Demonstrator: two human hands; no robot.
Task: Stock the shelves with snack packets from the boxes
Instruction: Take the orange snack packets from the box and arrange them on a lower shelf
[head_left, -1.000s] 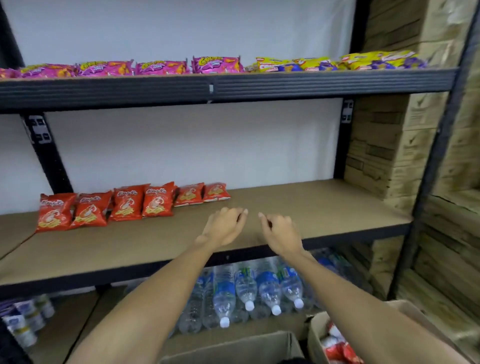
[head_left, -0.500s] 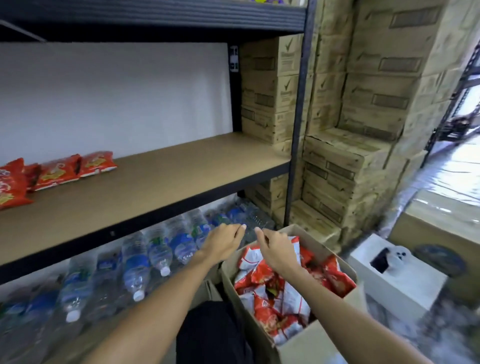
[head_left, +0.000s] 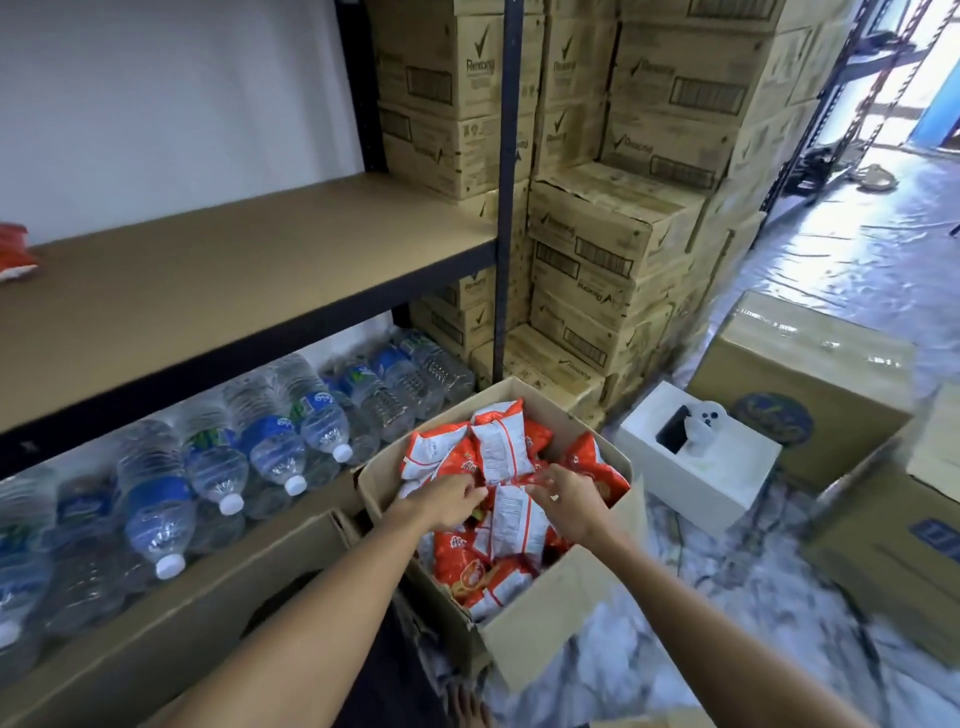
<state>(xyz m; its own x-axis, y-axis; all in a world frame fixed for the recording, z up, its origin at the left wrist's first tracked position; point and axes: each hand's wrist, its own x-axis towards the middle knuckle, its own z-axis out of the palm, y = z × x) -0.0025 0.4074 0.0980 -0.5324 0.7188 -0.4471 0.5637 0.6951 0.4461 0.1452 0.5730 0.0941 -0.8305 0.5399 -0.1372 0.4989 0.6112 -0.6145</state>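
Head view, left grip: left hand (head_left: 448, 501) is down in the open box, fingers curled onto the packets. Blur hides whether they pinch one.
Right grip: right hand (head_left: 569, 501) is just beside it, fingers bent at the top edge of a white-backed packet (head_left: 511, 525). I cannot tell if it is pinched.
Snack packets: one heap (head_left: 498, 441) in the box, red fronts and white backs, well over ten and too jumbled to count. One more red packet (head_left: 15, 254) lies at the shelf's left edge.
Open box: one (head_left: 545, 623), cardboard, on the floor with flaps out.
Shelf: one brown board (head_left: 234, 270) on a black frame.
Water bottles: about a dozen (head_left: 270, 441) lying on their sides below the shelf, four white caps showing.
Other boxes: one long carton (head_left: 182, 623) just beside the open box; one white box (head_left: 696, 462) to the right; at least two brown boxes (head_left: 800, 374) beyond it; more than a dozen printed cartons (head_left: 613, 228) stacked behind the shelf upright.
Room: white wall (head_left: 182, 104), glossy marbled floor (head_left: 727, 597), bright opening far right.
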